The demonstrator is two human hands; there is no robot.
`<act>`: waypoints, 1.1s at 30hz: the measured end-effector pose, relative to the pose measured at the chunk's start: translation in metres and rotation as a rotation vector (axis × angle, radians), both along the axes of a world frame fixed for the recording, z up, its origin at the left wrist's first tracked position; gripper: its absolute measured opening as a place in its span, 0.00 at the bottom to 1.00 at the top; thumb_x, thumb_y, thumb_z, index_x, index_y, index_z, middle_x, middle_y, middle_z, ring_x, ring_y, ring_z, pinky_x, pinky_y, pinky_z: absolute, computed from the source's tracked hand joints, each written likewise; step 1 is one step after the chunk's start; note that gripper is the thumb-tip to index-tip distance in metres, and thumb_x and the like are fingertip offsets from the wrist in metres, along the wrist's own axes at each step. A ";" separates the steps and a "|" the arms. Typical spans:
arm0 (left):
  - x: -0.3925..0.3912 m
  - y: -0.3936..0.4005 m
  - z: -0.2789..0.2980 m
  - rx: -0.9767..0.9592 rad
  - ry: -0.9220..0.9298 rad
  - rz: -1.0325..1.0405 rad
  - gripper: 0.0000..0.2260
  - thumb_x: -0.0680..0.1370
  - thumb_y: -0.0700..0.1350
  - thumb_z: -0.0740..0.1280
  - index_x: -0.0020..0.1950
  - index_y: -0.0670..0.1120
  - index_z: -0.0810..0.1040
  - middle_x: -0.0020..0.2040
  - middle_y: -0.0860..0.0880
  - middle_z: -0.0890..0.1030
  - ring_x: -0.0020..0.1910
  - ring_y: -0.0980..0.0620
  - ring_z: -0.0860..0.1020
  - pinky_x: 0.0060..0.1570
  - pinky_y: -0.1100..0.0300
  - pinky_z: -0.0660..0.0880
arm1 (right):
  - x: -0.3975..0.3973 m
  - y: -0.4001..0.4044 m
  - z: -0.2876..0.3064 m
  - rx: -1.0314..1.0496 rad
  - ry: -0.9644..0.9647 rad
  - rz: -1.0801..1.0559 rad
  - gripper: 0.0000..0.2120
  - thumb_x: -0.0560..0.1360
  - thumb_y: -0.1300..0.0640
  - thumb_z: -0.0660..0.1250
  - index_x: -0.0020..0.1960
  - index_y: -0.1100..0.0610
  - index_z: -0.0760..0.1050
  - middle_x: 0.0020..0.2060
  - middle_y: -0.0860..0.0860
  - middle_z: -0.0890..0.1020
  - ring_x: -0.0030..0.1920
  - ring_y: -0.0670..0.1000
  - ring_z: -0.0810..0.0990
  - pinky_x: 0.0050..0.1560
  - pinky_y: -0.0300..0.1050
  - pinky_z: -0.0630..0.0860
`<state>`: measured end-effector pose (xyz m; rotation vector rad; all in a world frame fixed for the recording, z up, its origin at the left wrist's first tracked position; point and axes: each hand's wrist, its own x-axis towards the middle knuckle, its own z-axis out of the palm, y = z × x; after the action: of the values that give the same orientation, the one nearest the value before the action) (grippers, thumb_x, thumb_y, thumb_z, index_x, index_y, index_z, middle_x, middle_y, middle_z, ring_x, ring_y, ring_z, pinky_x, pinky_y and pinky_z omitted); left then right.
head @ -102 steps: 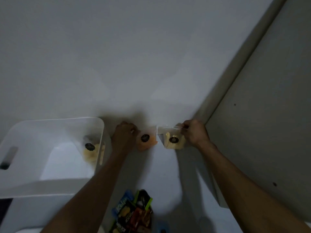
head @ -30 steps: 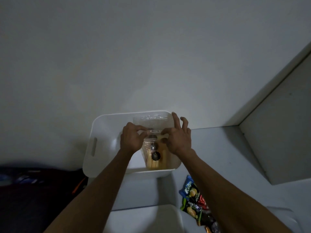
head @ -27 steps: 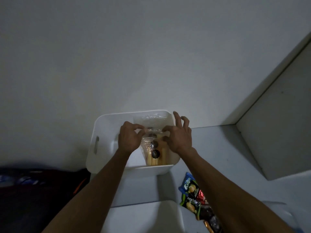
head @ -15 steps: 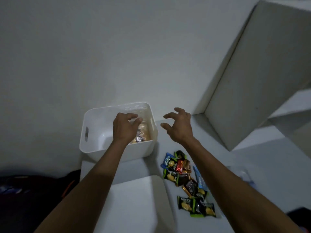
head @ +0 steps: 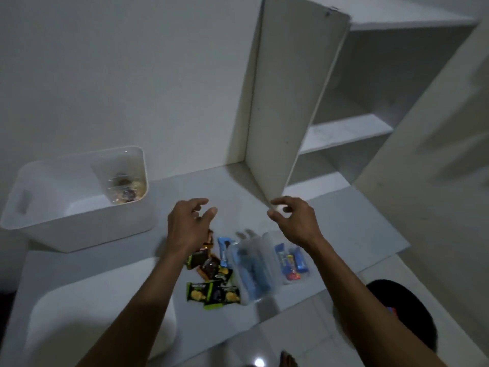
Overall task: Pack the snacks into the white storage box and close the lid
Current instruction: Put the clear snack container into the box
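Note:
The white storage box stands open at the left, with clear bags of snacks in its right end. My left hand hovers to the right of the box, fingers loosely curled, holding nothing. My right hand hovers further right, also empty with relaxed fingers. Below both hands lie several small snack packets in green, black and orange, and a clear plastic container with blue packets inside. More blue packets lie to its right. The white lid lies flat at the lower left.
A white shelf unit with an upright side panel and open shelves stands at the right. A plain wall rises behind. A dark round object sits at the lower right. The surface is pale grey.
Both hands let go of the clear snack bags inside the box, left it and moved right, over the loose packets. The view swung right, bringing the shelf unit and clear container into sight.

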<state>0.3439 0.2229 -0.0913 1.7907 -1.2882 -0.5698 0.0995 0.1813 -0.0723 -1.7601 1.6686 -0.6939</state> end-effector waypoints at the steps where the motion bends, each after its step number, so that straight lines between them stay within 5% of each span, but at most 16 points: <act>1: -0.024 0.003 -0.010 0.008 0.021 0.015 0.14 0.74 0.49 0.73 0.58 0.48 0.81 0.52 0.47 0.77 0.46 0.54 0.77 0.42 0.73 0.68 | -0.024 0.000 -0.010 0.005 -0.006 -0.016 0.13 0.75 0.52 0.73 0.58 0.52 0.81 0.58 0.51 0.80 0.51 0.46 0.78 0.50 0.37 0.70; 3: -0.074 0.008 -0.031 0.022 0.082 0.032 0.14 0.74 0.48 0.73 0.59 0.49 0.80 0.51 0.46 0.77 0.48 0.51 0.78 0.43 0.74 0.69 | -0.068 0.000 -0.034 0.023 -0.016 -0.046 0.13 0.75 0.53 0.73 0.59 0.53 0.80 0.58 0.53 0.81 0.50 0.47 0.78 0.50 0.37 0.71; 6: -0.146 0.017 -0.064 0.051 0.090 0.042 0.18 0.74 0.49 0.73 0.62 0.48 0.78 0.55 0.47 0.77 0.54 0.52 0.76 0.55 0.59 0.74 | -0.121 0.000 -0.076 0.084 -0.043 -0.063 0.17 0.75 0.53 0.72 0.63 0.53 0.77 0.61 0.54 0.79 0.54 0.50 0.79 0.52 0.38 0.72; 10: -0.224 0.022 -0.099 -0.156 -0.133 -0.014 0.18 0.74 0.49 0.70 0.59 0.40 0.77 0.54 0.49 0.79 0.53 0.52 0.76 0.56 0.62 0.71 | -0.156 0.003 -0.122 0.162 -0.087 -0.106 0.21 0.78 0.54 0.69 0.70 0.53 0.72 0.66 0.54 0.76 0.61 0.53 0.77 0.60 0.42 0.73; 14: -0.248 0.013 -0.128 0.118 -0.305 -0.044 0.20 0.75 0.58 0.64 0.62 0.48 0.73 0.55 0.47 0.79 0.55 0.46 0.77 0.56 0.55 0.72 | -0.163 0.007 -0.153 0.232 -0.161 -0.054 0.24 0.80 0.50 0.64 0.75 0.51 0.66 0.71 0.53 0.72 0.67 0.53 0.73 0.68 0.53 0.72; 18: -0.245 -0.001 -0.149 0.435 -0.448 -0.033 0.38 0.72 0.70 0.45 0.78 0.52 0.56 0.77 0.47 0.60 0.77 0.43 0.54 0.73 0.42 0.52 | -0.155 0.003 -0.175 0.249 -0.238 0.014 0.23 0.81 0.50 0.61 0.74 0.48 0.62 0.68 0.44 0.70 0.67 0.43 0.68 0.67 0.34 0.65; 21: -0.241 -0.013 -0.162 0.522 -0.544 -0.070 0.38 0.71 0.70 0.37 0.79 0.56 0.48 0.80 0.50 0.50 0.79 0.45 0.44 0.73 0.39 0.39 | -0.150 0.000 -0.187 0.297 -0.349 0.014 0.20 0.82 0.52 0.59 0.73 0.45 0.60 0.65 0.41 0.69 0.65 0.41 0.69 0.56 0.18 0.61; 29: -0.251 -0.022 -0.173 0.567 -0.627 -0.119 0.30 0.80 0.63 0.47 0.79 0.54 0.49 0.79 0.50 0.55 0.78 0.47 0.43 0.67 0.40 0.28 | -0.148 -0.003 -0.202 0.308 -0.419 -0.036 0.21 0.83 0.59 0.58 0.75 0.51 0.65 0.65 0.43 0.72 0.62 0.38 0.72 0.57 0.19 0.65; 33: -0.267 -0.017 -0.157 0.518 -0.550 -0.062 0.31 0.80 0.64 0.50 0.79 0.53 0.50 0.79 0.49 0.55 0.78 0.47 0.45 0.70 0.42 0.32 | -0.157 0.001 -0.193 0.225 -0.426 -0.049 0.22 0.82 0.53 0.58 0.76 0.55 0.66 0.69 0.51 0.74 0.67 0.47 0.75 0.67 0.38 0.72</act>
<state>0.0770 0.2054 -0.2481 2.4606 -1.6716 -0.4895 -0.0570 0.1822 -0.2651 -1.3103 1.4355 -0.8033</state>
